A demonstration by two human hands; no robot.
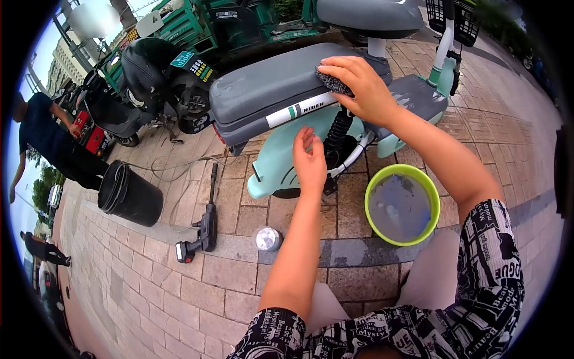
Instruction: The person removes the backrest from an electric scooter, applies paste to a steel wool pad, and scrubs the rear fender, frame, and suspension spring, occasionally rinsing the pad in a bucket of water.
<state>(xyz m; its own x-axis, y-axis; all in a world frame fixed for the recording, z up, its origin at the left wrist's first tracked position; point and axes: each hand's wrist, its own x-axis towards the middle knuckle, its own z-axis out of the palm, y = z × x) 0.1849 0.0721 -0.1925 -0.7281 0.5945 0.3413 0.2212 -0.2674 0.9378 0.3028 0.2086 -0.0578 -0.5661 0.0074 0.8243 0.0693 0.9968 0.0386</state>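
Note:
A dark, rough sponge [333,81] is in my right hand [366,90], pressed against the side edge of the grey scooter seat [269,81], above the white strip marked RIDER. Lower down, my left hand [310,158] is held in front of the mint-green rear body [269,170], its fingers loosely curled and apart, with nothing in them. The black shock absorber [339,133] is just to its right. A lime-green basin [369,218] of cloudy water stands on the paving below my right forearm.
A black pressure-washer gun [207,227] with a hose lies on the paving, left of a small clear container [268,239]. A black bucket [140,197] stands further left, near a person [45,128] in dark clothes. Parked behind are a black scooter [146,75] and a green vehicle [233,27].

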